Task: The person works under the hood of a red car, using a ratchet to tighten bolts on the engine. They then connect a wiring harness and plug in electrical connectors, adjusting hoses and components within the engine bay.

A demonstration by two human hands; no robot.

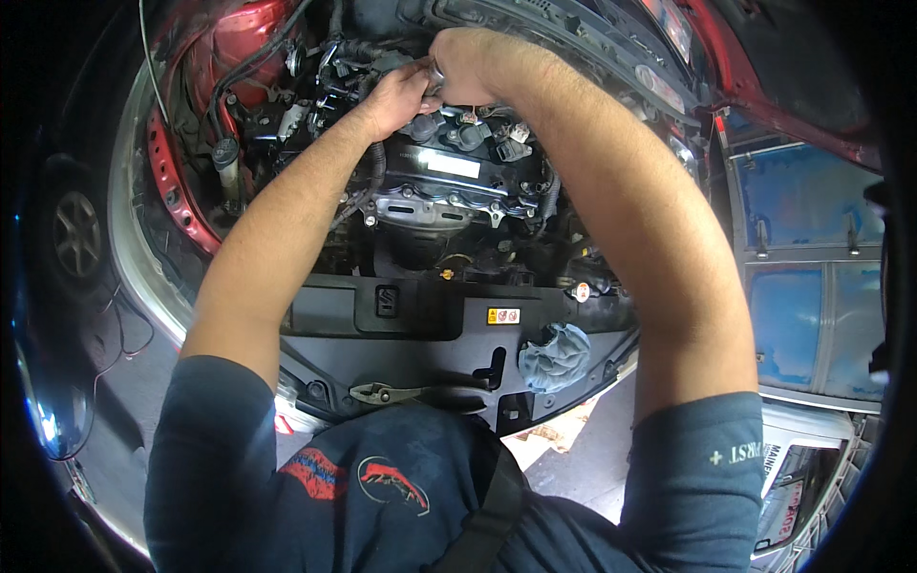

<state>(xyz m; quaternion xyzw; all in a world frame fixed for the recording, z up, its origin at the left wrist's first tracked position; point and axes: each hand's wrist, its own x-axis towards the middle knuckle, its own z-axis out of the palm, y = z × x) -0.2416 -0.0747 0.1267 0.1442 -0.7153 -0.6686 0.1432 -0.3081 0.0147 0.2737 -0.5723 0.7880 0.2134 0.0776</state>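
Dark T-shirt [382, 458] w/ red graphics fills the bottom of the view, a black strap [487, 506] crossing it; bare forearms reach up & fwd into an open eng. bay. L hand [399, 103] is bent at the knuckles, thumb & fingertips pinching a small shiny metal piece [436, 78] at the far side of the engine [435, 170]; exact type of that pc. too small to tell. R hand [468, 67] is right beside it, wrist bent, back of hand toward the cam.; its fingers are mostly hidden, so can't tell if they grip or just touch. Metal pc. sits b/w the two hands, above the eng.'s rear edge. Just below the hands: round dark plugs & connectors, then a black eng. cover w/ a white label [454, 167]. Corrugated hose [377, 167] runs down the L side; yellow dipstick handle [447, 274] sits nearer, toward the front. Across the front, a black plastic panel [420, 349] w/ a yellow-&-white warning sticker [503, 316]; on it, pliers [382, 392] lie to the L & a crumpled lt-blue cloth or glove [554, 358] (can't tell which) to the R. Red bodywork [177, 186] edges the bay on the L; blue cabinet doors [793, 201] stand far R.
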